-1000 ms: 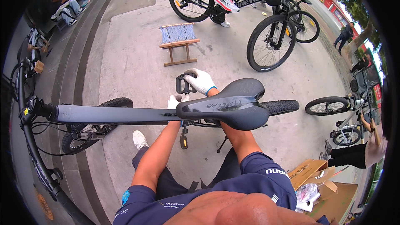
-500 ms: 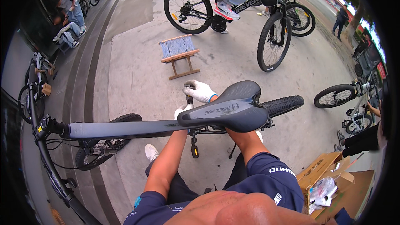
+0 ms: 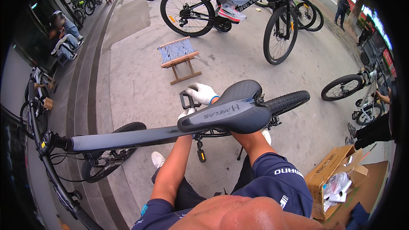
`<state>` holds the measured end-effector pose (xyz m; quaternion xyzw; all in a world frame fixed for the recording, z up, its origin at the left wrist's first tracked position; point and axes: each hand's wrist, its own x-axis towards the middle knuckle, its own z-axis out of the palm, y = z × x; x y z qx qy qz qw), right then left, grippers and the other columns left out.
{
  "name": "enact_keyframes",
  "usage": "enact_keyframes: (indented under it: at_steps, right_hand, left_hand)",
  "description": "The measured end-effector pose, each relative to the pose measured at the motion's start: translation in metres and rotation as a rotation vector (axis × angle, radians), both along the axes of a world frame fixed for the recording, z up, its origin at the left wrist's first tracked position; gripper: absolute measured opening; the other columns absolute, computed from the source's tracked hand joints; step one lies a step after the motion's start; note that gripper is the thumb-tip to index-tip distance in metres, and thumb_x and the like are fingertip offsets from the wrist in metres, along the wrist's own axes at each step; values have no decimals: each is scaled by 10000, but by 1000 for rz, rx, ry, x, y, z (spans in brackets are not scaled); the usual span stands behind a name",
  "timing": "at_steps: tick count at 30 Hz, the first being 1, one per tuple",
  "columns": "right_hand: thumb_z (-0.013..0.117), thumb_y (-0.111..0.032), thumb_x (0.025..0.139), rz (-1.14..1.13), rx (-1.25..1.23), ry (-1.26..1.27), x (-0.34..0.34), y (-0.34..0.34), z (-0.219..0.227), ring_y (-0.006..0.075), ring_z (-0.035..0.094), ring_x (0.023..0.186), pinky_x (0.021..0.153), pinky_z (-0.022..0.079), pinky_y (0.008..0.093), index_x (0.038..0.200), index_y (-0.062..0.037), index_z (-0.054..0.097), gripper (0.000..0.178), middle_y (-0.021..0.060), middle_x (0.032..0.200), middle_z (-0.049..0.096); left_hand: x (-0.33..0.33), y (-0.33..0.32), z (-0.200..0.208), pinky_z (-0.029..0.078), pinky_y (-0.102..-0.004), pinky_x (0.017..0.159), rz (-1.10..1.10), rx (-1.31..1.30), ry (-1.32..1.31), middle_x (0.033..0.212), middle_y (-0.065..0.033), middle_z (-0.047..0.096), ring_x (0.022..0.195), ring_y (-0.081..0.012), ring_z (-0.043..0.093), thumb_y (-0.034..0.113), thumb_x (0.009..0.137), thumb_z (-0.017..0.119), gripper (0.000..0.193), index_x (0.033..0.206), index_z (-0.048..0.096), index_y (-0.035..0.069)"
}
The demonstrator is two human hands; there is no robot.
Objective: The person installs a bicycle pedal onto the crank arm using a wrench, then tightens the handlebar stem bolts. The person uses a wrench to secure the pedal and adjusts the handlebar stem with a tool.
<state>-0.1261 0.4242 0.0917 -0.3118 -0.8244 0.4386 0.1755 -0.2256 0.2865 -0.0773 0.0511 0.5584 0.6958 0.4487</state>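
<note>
Gripping a black pedal (image 3: 186,100), the gloved right hand (image 3: 203,93) curls its fingers over it just beyond the saddle's nose; the left hand (image 3: 186,113), also in a white knit glove, sits mostly hidden under the saddle (image 3: 228,111), so its grip cannot be told. That smooth, matte black saddle runs left-right, nose pointing left along the grey frame tube (image 3: 123,138). Behind stands a woven wooden stool (image 3: 179,57).

**Around the pavement**

A small folding stool (image 3: 178,58) with a woven seat stands on the concrete. Beyond it, parked bicycles (image 3: 238,15) cluster together. An open cardboard box (image 3: 336,172) holding plastic wrapping sits at lower right. Someone sits by the steps (image 3: 64,38).
</note>
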Motion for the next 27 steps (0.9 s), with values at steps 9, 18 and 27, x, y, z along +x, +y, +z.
enact_keyframes:
  at_steps: [9, 18, 27]
  right_hand:
    - [696, -408, 1030, 1, -86, -5, 2, 3, -3, 306, 785, 1081, 946, 620, 393, 1346, -71, 765, 467, 194, 1208, 802]
    - [725, -473, 993, -3, -74, -24, 4, -8, 17, 325, 776, 1154, 1029, 598, 395, 1386, -60, 740, 570, 193, 1275, 789]
    - [690, -538, 988, 94, 135, -5, 9, -10, 24, 357, 716, 1248, 1107, 541, 429, 1371, -110, 747, 577, 180, 1318, 760]
  left_hand:
    - [6, -2, 16, 604, -367, 844, -32, -56, 58, 1147, -176, 759, 966, -229, 742, 274, 1056, 720, 482, 1371, 666, -85]
    - [18, -4, 39, 587, -374, 941, 8, -195, 300, 1205, -200, 769, 1034, -247, 747, 317, 1047, 718, 586, 1427, 635, -121]
    - [4, 5, 1, 593, -388, 913, 6, -205, 311, 1139, -190, 795, 1005, -247, 764, 315, 1026, 717, 554, 1394, 671, -96]
